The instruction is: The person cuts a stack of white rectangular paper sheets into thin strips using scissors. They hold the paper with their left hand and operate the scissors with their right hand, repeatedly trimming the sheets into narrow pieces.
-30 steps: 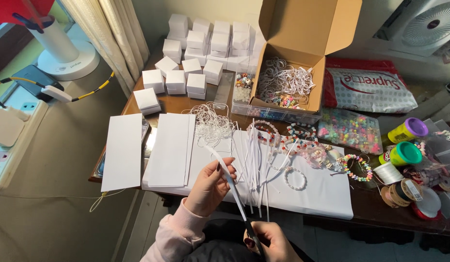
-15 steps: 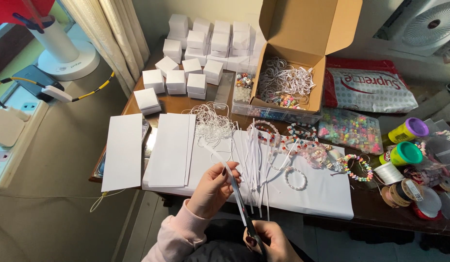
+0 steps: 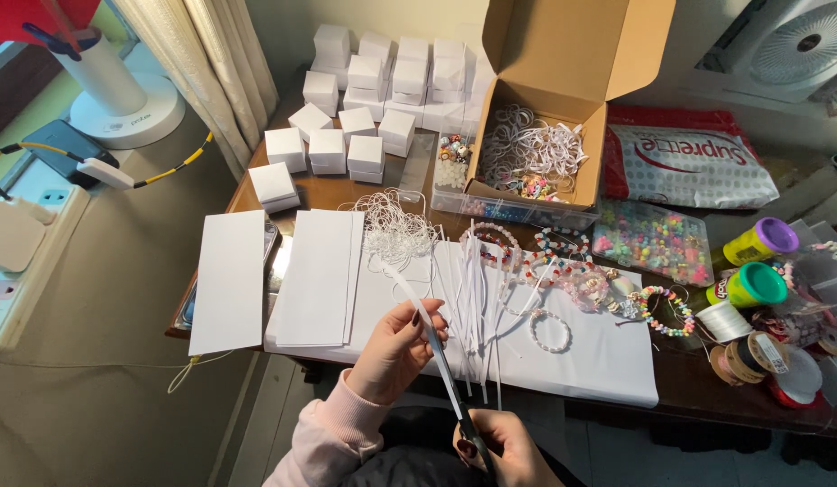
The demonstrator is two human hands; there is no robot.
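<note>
Item: white paper strip [image 3: 429,326], pinched taut by my left hand [image 3: 396,352] so my right hand [image 3: 500,451], just below, gripping scissors [image 3: 473,431], can cut it; bead bracelets [image 3: 549,329] beyond.

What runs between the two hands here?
In the head view, a white paper strip spans from the left hand to the right hand.

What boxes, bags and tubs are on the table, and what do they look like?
Cardboard box: back middle, brown, lid open.
Small white boxes: back left, cube-shaped, stacked.
Plastic bag: right of the cardboard box, red and white, flat.
Two tubs: right, yellow, purple and green lids.
</note>
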